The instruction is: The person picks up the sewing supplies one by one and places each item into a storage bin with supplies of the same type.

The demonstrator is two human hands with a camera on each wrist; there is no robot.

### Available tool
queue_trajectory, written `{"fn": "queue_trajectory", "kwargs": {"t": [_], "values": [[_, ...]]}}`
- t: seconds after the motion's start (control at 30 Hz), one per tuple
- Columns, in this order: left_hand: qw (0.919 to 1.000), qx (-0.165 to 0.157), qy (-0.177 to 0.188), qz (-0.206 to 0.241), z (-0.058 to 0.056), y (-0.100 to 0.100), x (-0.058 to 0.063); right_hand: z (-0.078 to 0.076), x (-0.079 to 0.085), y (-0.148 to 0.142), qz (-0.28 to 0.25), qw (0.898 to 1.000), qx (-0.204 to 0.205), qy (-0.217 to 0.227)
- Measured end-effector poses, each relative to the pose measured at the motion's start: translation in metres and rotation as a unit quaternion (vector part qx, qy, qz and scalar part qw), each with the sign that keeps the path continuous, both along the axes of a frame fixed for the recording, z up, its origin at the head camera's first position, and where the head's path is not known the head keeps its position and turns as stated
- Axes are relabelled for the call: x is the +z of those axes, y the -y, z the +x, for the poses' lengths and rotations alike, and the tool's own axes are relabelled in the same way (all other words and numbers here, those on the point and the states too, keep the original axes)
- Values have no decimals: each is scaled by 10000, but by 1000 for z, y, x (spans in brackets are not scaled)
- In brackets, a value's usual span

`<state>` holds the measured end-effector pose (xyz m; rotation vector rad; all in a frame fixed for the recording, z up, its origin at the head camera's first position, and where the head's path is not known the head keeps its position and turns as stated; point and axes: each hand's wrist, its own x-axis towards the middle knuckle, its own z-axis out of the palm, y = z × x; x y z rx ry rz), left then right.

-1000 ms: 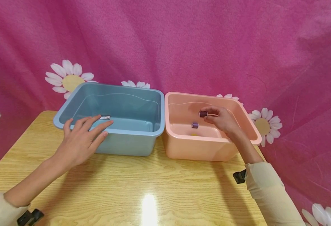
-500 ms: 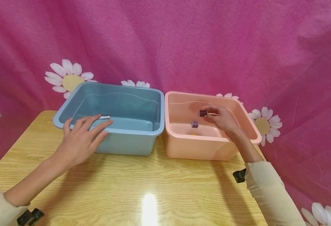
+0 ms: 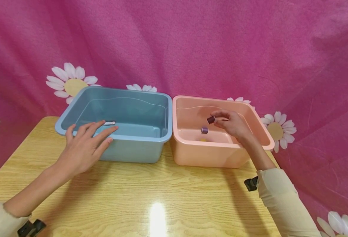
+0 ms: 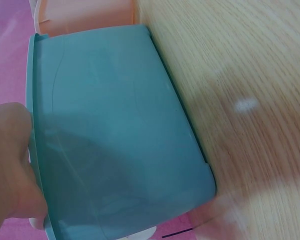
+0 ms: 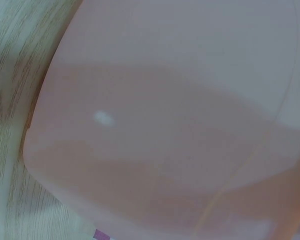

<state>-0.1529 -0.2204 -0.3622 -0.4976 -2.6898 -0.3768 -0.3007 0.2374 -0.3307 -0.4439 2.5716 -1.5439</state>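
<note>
In the head view my right hand (image 3: 232,124) reaches over the pink tub (image 3: 209,155) and pinches a dark maroon thread spool (image 3: 211,119) between thumb and fingers. The spool is tilted, above the tub's floor. Below it a purple thread spool (image 3: 204,130) lies inside, with a bit of something yellow (image 3: 203,140) near the front wall, mostly hidden. My left hand (image 3: 85,144) lies over the front rim of the blue tub (image 3: 132,151), fingers spread. Just beyond its fingertips shows a small silvery flat thing (image 3: 110,123) like a nail clipper, partly covered by the fingers.
Both tubs stand side by side on a wood-grain table (image 3: 126,197), their rims nearly touching. A pink cloth (image 3: 168,49) with daisies hangs right behind them. The left wrist view shows the blue tub's outer wall (image 4: 115,125); the right wrist view, the pink one's (image 5: 165,125).
The maroon spool has tilted in my right fingers and shifted slightly left. My left hand keeps its place on the blue tub's rim.
</note>
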Motion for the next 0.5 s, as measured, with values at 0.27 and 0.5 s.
{"fn": "queue_trajectory", "kwargs": {"t": [0.27, 0.5], "values": [[10000, -9, -6, -20, 0, 0, -1, 0, -1, -1, 261, 9996, -82, -94], [10000, -1, 14, -26, 0, -1, -1, 1, -1, -1, 408, 9990, -129, -111]]}}
